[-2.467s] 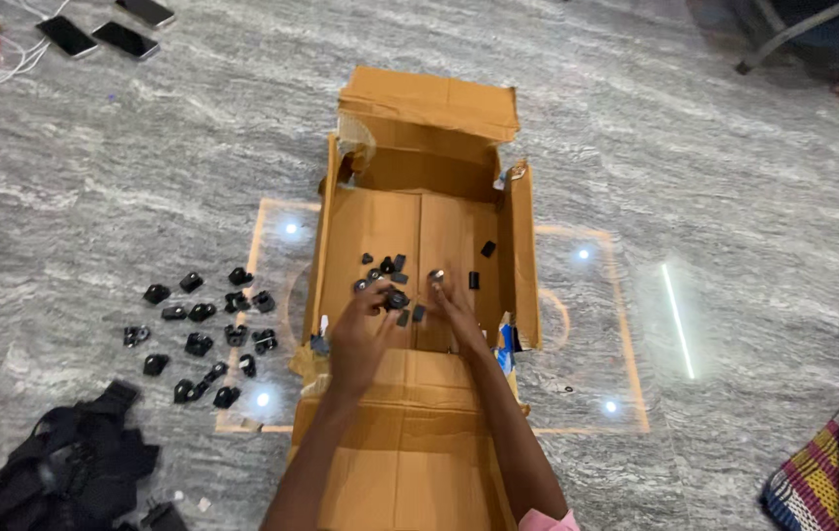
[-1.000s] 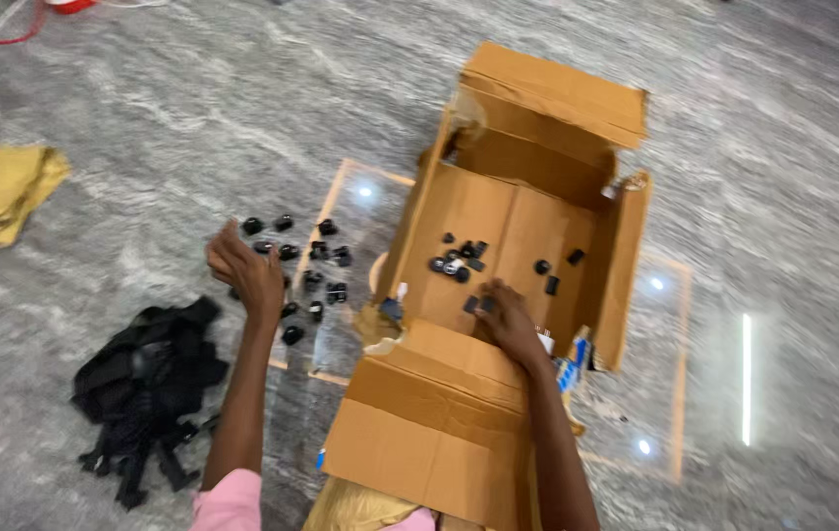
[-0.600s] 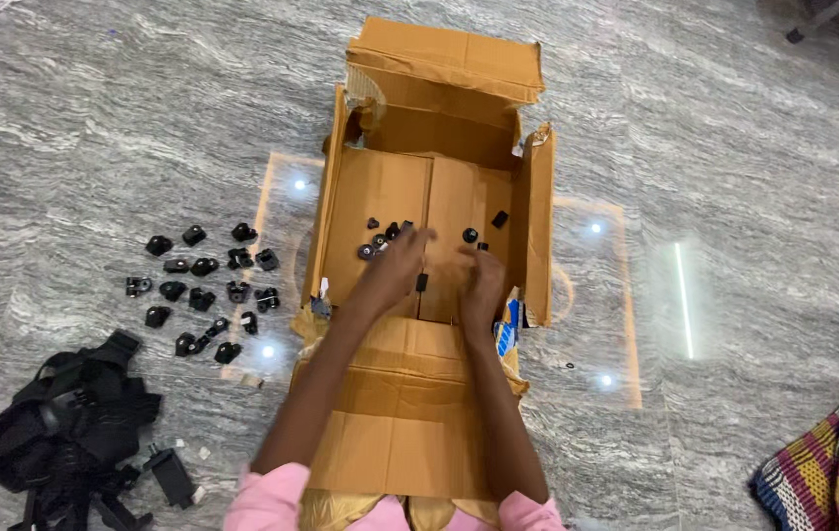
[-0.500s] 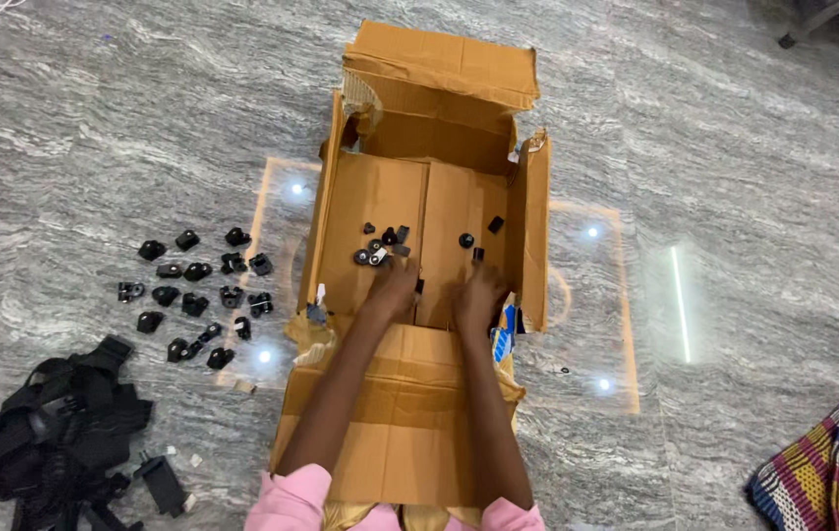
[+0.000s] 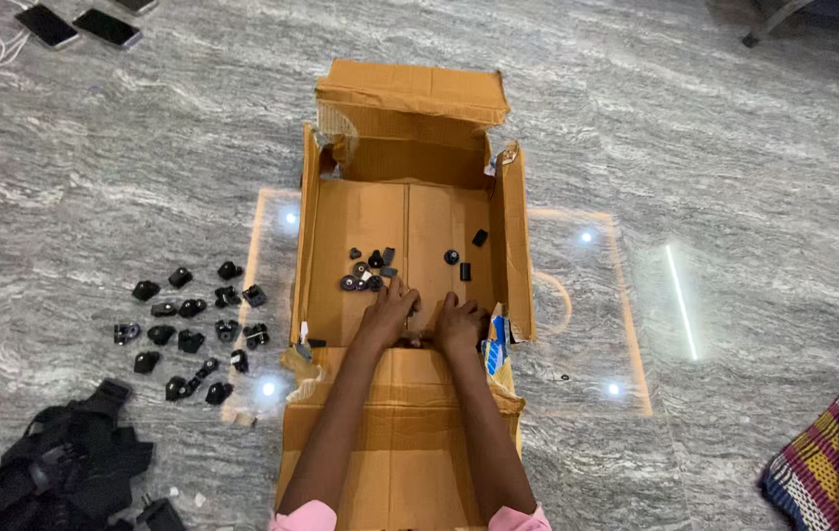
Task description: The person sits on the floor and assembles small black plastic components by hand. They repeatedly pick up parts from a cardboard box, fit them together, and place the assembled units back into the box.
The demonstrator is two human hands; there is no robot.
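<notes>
Fingers of both the left hand [image 5: 387, 307] and right hand [image 5: 459, 324] rest curled on the open brown cardboard box [image 5: 326, 246], whether holding anything I cannot tell; some small black plastic parts [image 5: 367, 270] remain inside, while many more black parts [image 5: 193, 329] lie on the grey marble floor [image 5: 95, 177].

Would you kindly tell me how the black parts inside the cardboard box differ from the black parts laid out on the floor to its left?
The parts in the cardboard box form a small loose cluster with a few strays, while the floor group is larger and spread out in rough rows. The box cluster lies just beyond the left hand and right hand; the floor group lies well away from both. Both sets are small, dark pieces.
</notes>
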